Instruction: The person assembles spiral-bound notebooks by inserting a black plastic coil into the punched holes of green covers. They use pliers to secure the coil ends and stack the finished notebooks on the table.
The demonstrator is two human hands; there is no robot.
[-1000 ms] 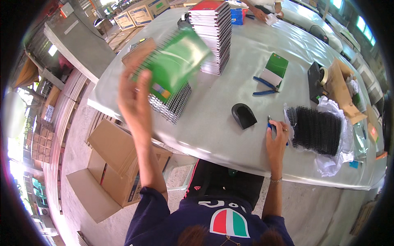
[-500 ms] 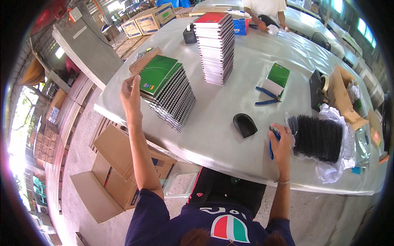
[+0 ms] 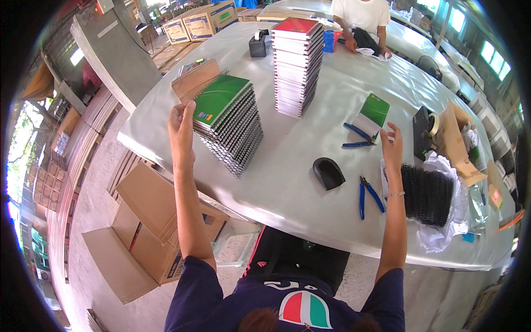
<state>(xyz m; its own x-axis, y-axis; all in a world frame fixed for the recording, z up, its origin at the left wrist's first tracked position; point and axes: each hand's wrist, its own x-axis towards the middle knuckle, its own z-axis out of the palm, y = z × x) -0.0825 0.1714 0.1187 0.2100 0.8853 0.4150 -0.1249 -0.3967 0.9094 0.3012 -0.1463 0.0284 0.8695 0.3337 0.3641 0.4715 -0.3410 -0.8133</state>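
My left hand [image 3: 181, 133] has its fingers curled against the near-left edge of the top green spiral notebook [image 3: 221, 99]. That notebook tops a leaning stack of spiral-bound notebooks [image 3: 238, 141]. My right hand [image 3: 392, 145] is empty, fingers apart, just beside a small stack of unbound sheets with a green cover [image 3: 374, 112]. One pair of blue-handled pliers [image 3: 358, 137] touches or nearly touches those sheets. Below my right hand, a second pair of blue-handled pliers [image 3: 371, 198] lies with its handles apart. A bundle of black spiral coils [image 3: 428, 196] sits right of my wrist.
A tall stack of red-covered notebooks [image 3: 297, 72] stands mid-table. Nearby are a black half-round object [image 3: 328, 173], tape dispensers [image 3: 258, 44] and an open carton [image 3: 462, 141]. Another open carton [image 3: 141, 232] is on the floor, left. Another person [image 3: 362, 25] works across the table.
My right hand has let go of the second pliers, now lying on the table, and moved up and away toward the green-covered sheets. My left hand stays at the notebook stack.
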